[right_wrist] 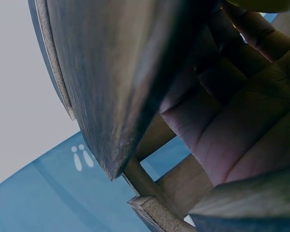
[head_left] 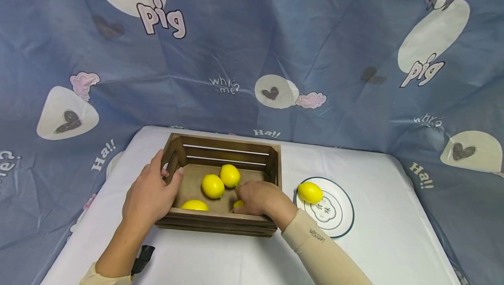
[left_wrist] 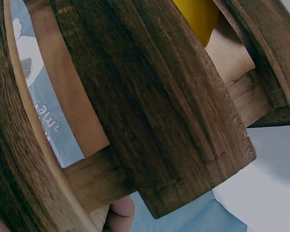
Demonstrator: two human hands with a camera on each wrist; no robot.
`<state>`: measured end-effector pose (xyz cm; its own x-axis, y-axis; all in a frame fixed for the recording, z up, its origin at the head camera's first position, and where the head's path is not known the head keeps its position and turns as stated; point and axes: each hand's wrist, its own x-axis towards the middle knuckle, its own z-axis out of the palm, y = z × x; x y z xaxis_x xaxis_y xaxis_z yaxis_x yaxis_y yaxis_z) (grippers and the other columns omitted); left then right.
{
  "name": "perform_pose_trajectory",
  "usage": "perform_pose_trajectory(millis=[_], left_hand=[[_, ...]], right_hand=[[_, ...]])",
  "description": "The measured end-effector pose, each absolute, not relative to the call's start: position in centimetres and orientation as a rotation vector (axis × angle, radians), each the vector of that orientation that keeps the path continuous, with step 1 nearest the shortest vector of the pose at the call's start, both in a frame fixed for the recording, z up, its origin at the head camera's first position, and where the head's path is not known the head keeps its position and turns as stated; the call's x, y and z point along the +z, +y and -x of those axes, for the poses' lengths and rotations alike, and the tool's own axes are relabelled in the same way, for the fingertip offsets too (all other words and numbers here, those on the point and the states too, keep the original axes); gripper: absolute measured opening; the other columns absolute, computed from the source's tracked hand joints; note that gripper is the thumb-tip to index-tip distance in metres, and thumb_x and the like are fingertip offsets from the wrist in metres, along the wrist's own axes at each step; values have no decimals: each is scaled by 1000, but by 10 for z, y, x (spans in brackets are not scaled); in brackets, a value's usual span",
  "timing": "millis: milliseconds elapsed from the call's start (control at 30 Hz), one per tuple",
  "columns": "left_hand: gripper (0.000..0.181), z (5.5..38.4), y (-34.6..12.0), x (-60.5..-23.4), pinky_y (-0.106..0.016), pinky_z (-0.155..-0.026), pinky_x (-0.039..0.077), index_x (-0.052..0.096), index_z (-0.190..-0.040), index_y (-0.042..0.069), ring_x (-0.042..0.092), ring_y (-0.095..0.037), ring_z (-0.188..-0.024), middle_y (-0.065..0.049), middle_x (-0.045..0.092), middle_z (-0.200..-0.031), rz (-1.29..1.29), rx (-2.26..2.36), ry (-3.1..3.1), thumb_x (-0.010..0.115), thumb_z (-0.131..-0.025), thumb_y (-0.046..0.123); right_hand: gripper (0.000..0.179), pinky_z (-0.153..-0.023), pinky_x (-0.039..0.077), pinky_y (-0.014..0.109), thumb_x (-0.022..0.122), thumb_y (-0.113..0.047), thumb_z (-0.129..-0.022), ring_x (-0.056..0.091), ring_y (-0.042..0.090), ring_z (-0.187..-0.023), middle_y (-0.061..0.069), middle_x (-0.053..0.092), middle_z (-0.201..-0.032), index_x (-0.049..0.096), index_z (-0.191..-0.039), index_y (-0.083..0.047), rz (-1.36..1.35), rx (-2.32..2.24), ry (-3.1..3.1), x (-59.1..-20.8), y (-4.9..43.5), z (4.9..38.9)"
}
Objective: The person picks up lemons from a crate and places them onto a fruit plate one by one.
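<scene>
A brown wooden crate (head_left: 220, 223) with slatted sides holds several yellow lemons (head_left: 213, 186). My left hand (head_left: 151, 188) grips the crate's left end wall, thumb over the rim on the inside; a fingertip shows below a slat in the left wrist view. Inside the crate, near its front right, my right hand (head_left: 257, 197) reaches down with curled fingers round a lemon (head_left: 238, 204), mostly hidden beneath the hand. The right wrist view shows the palm and fingers close to that yellow fruit (right_wrist: 266, 4) at the top edge.
Right of the crate stands a white plate (head_left: 342, 210) with a dark rim and printed centre, one lemon (head_left: 310, 192) at its upper left. A white cloth (head_left: 378, 188) covers the table. Behind hangs a blue printed sheet (head_left: 220, 57).
</scene>
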<state>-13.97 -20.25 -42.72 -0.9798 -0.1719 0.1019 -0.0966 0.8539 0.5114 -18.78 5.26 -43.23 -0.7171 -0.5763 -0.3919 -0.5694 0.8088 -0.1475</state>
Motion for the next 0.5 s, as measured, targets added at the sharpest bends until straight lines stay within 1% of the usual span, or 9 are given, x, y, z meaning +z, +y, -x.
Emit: perform_pose_trajectory(millis=[200, 500], left_hand=[[83, 141, -202, -426, -46, -60, 43, 19, -154, 7, 57, -31, -80, -12, 55, -100, -220, -776, -2896, 38, -95, 61], [82, 140, -202, -426, -49, -62, 44, 19, -154, 7, 57, -33, -84, -14, 56, -102, -221, -778, -2889, 39, -95, 60]], right_hand=[[27, -61, 46, 35, 67, -47, -86, 53, 13, -66, -7, 54, -75, 58, -81, -22, 843, -31, 2581, -433, 53, 188], [28, -63, 47, 35, 66, -48, -86, 53, 12, -67, -7, 54, -75, 58, -81, -22, 856, -34, 2584, -432, 54, 188]])
